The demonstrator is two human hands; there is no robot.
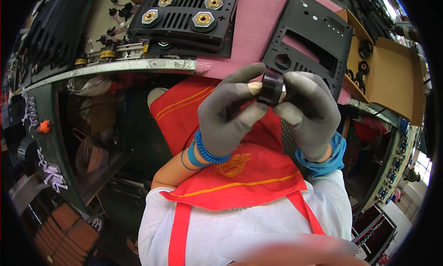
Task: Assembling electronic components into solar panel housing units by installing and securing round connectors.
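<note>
Between both gloved hands, above my lap, is a round black connector socket [271,88] with a bit of brass-coloured metal at its right side. My left hand [228,111], in a grey glove with a torn fingertip, pinches its left side with thumb and fingers. From the right, my right hand [314,110], gloved the same way, grips the other side. Beyond them a black panel [308,39] with a rectangular cutout and a round hole lies on the pink table covering [258,16]. A second black panel [184,23] at the far left carries several hex nuts with brass centres.
An open cardboard box [397,76] at the right holds black round parts [363,67]. A metal table edge [115,66] runs along the left. Small wired parts [123,12] lie on the left bench, beside a stack of black panels [55,39]. My red apron [240,169] covers my lap.
</note>
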